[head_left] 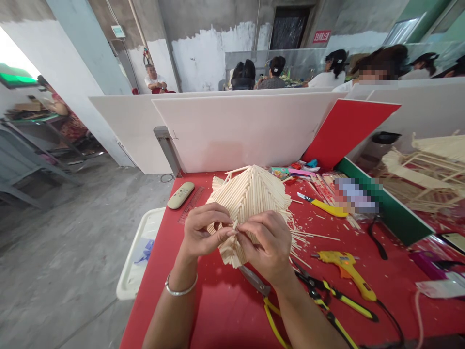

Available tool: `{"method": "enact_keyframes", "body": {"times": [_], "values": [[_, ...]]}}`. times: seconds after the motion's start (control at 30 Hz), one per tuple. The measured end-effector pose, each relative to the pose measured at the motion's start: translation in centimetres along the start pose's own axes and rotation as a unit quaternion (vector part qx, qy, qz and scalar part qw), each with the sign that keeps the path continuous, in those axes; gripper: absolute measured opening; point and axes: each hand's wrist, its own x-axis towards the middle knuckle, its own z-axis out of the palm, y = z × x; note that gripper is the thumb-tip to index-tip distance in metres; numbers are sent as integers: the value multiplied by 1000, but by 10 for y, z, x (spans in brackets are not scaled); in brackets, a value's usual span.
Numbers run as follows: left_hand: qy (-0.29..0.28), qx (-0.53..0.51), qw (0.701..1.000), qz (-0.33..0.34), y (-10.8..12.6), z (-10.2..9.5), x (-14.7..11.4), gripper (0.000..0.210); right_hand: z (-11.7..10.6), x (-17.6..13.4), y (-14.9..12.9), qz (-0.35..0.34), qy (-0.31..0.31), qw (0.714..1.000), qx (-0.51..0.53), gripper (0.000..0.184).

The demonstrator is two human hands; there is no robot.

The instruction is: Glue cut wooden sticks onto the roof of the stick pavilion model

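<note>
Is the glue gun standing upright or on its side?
On its side: the yellow glue gun lies on the red tabletop, one flank facing up.

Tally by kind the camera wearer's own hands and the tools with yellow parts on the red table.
Hands, left hand and right hand: 2
Glue gun: 1
Utility knife: 1
Scissors, partly hidden: 1
Black-and-yellow pliers: 1
Total: 6
</note>
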Motion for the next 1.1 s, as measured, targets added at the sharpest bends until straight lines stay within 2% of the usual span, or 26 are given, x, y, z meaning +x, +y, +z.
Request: {"method": "enact_keyframes", "body": {"times": [0.5, 0.6, 0.67, 0.73, 0.8, 0.83, 0.87, 0.93, 1.03, 1.1], "values": [[-3, 4, 1000, -9, -1, 0, -1, 12, 0, 0, -1, -11, 0, 1000, -16, 20], [2, -16, 1000, -17, 1, -2, -1, 19, -1, 0, -1, -7, -2, 1000, -16, 18], [35, -2, 999, -29, 1, -8, -2, 23, 0, 0, -1, -3, -1, 1000, -14, 18], [104, 51, 991, -66, -1, -18, -2, 25, 0, 0, 0, -3, -1, 1000, -13, 19], [167, 127, 968, -137, -5, -31, -4, 25, 1, -1, 1, -4, -1, 1000, -11, 20], [172, 164, 955, -175, -8, -38, -4, 22, 2, -2, 1, -4, -2, 1000, -9, 21], [159, 201, 943, -212, -11, -45, -5, 18, 2, -2, 1, -3, -2, 1000, -8, 21], [92, 258, 928, -254, -16, -55, -7, 12, 3, -3, 2, -3, 0, 1000, -7, 22], [-6, 291, 915, -278, -22, -62, -12, 14, 3, -4, 2, -9, 6, 1000, -7, 23], [-44, 283, 915, -283, -24, -60, -13, 19, 4, -4, 2, -14, 9, 1000, -7, 23]]}}
